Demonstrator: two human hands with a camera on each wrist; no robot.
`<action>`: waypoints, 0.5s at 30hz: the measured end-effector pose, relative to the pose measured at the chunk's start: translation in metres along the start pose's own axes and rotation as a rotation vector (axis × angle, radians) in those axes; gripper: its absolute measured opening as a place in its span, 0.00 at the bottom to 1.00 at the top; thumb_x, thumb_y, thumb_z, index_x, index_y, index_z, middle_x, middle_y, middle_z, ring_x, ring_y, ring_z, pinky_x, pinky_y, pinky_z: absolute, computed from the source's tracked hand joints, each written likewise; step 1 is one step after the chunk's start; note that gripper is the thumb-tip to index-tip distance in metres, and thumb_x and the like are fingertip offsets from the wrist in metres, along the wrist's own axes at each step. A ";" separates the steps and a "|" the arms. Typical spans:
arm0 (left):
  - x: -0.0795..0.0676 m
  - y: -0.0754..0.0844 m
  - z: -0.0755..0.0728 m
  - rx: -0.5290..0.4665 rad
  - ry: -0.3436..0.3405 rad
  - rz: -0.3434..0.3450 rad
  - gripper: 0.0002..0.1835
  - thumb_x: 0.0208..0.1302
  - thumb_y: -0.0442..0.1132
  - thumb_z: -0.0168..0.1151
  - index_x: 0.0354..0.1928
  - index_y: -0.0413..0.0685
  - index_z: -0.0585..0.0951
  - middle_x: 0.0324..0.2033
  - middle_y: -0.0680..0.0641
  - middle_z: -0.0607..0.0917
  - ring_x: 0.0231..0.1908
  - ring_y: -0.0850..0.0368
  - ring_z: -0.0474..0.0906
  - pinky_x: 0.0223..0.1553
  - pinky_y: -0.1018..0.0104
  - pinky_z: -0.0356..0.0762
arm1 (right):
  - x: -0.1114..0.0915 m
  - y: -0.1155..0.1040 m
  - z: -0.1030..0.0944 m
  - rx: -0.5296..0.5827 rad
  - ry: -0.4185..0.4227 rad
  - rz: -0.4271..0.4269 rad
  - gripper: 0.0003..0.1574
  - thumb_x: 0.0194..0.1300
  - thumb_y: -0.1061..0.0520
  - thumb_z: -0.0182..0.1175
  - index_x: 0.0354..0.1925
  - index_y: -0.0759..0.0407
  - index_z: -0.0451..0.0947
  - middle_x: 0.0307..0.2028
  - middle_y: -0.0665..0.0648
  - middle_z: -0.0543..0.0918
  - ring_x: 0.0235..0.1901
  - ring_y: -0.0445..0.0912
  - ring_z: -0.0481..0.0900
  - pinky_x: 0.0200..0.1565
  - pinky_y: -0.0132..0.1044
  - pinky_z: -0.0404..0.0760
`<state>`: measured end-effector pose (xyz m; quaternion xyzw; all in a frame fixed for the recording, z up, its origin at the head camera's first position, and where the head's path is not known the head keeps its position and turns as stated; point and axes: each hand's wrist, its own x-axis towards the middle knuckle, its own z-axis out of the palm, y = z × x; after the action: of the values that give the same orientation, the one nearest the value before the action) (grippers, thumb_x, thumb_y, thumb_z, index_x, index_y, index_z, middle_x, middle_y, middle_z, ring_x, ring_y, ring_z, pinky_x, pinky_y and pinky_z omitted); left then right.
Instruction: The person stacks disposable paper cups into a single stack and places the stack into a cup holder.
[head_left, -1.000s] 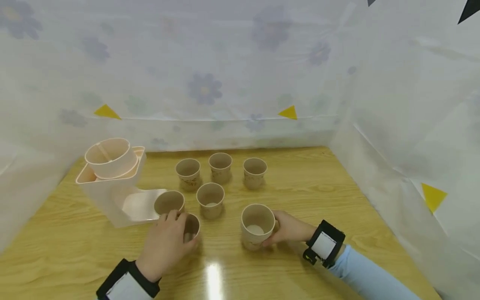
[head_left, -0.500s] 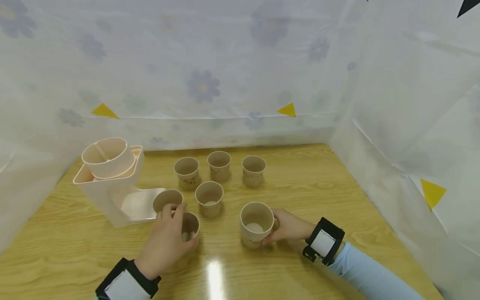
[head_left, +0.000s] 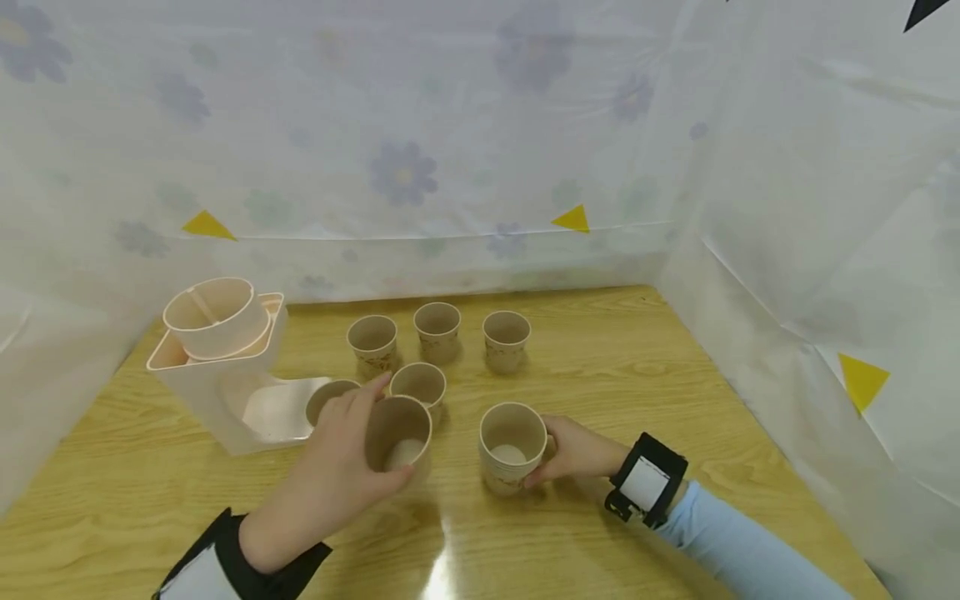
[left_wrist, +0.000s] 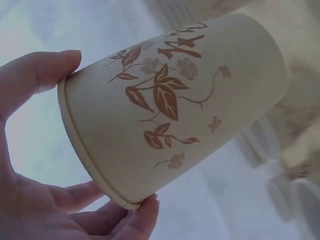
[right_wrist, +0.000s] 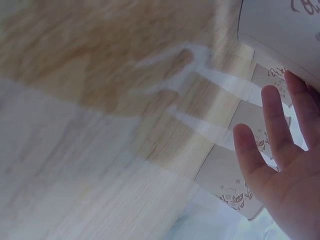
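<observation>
My left hand (head_left: 337,458) grips a paper cup (head_left: 399,429) near its rim, thumb on one side and fingers on the other. In the left wrist view, this cup (left_wrist: 170,110) shows brown leaf and flower prints. My right hand (head_left: 581,450) holds a short stack of nested paper cups (head_left: 507,471) on the right, thumb at the front and fingers partly hidden behind. Several ridged rims show below the stack's top edge. In the right wrist view, some fingers (right_wrist: 277,135) extend straight beside the cup wall (right_wrist: 282,35).
Single paper cups stand behind the hands: back left (head_left: 373,350), back middle (head_left: 437,342), back right (head_left: 506,350), and one nearer (head_left: 418,383). A cream plastic holder (head_left: 217,375) with a round top stands left. Another cup (head_left: 326,396) on its base is partly hidden by my left hand.
My left hand has lifted its cup from near the holder's base and moved it right, toward the stack. My right hand and the stack stay in place.
</observation>
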<state>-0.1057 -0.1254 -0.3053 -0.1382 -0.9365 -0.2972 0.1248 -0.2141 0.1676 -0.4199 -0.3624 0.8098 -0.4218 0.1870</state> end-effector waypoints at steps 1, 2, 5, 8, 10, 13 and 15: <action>0.005 0.007 -0.005 -0.025 -0.001 0.010 0.47 0.38 0.41 0.74 0.64 0.33 0.66 0.48 0.36 0.79 0.51 0.40 0.71 0.50 0.43 0.73 | 0.000 0.000 0.000 -0.002 0.003 0.002 0.46 0.42 0.51 0.74 0.58 0.67 0.71 0.54 0.65 0.80 0.55 0.55 0.74 0.61 0.60 0.65; 0.009 0.014 -0.010 -0.047 0.000 0.020 0.46 0.39 0.41 0.74 0.64 0.34 0.65 0.49 0.37 0.78 0.51 0.41 0.71 0.51 0.43 0.73 | -0.001 0.000 -0.001 -0.002 0.006 0.005 0.46 0.42 0.51 0.74 0.57 0.68 0.71 0.54 0.65 0.80 0.55 0.55 0.74 0.61 0.60 0.66; 0.024 0.035 -0.020 -0.108 -0.012 0.043 0.47 0.41 0.41 0.73 0.65 0.35 0.65 0.53 0.38 0.77 0.54 0.44 0.70 0.53 0.44 0.71 | -0.001 0.000 -0.002 -0.004 0.014 0.008 0.45 0.41 0.52 0.74 0.57 0.68 0.72 0.53 0.66 0.81 0.55 0.55 0.75 0.61 0.60 0.66; 0.038 0.052 -0.020 -0.158 -0.050 0.071 0.48 0.42 0.42 0.73 0.67 0.36 0.63 0.56 0.38 0.76 0.56 0.46 0.69 0.56 0.46 0.71 | -0.001 0.002 -0.001 -0.009 0.012 0.000 0.44 0.41 0.52 0.74 0.56 0.67 0.72 0.52 0.65 0.81 0.54 0.54 0.76 0.60 0.59 0.67; 0.045 0.061 -0.014 -0.182 -0.082 0.087 0.48 0.43 0.42 0.73 0.67 0.37 0.62 0.57 0.38 0.75 0.57 0.46 0.68 0.56 0.47 0.71 | -0.001 0.003 -0.001 -0.008 0.001 -0.012 0.43 0.42 0.51 0.73 0.56 0.66 0.72 0.52 0.64 0.82 0.53 0.52 0.76 0.60 0.58 0.68; 0.054 0.068 -0.001 -0.196 -0.137 0.086 0.48 0.44 0.42 0.73 0.68 0.37 0.62 0.58 0.39 0.74 0.58 0.47 0.68 0.57 0.49 0.71 | 0.000 0.004 0.000 0.004 -0.019 -0.029 0.42 0.43 0.51 0.73 0.56 0.64 0.73 0.52 0.62 0.82 0.53 0.50 0.77 0.61 0.57 0.67; 0.059 0.070 0.009 -0.192 -0.169 0.081 0.47 0.44 0.41 0.73 0.67 0.37 0.63 0.58 0.39 0.74 0.58 0.47 0.67 0.58 0.51 0.71 | 0.001 0.004 0.000 0.002 -0.025 -0.037 0.41 0.43 0.51 0.73 0.56 0.63 0.73 0.51 0.62 0.83 0.53 0.48 0.77 0.61 0.57 0.67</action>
<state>-0.1388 -0.0540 -0.2571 -0.2117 -0.9045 -0.3677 0.0436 -0.2167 0.1686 -0.4235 -0.3822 0.8001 -0.4216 0.1899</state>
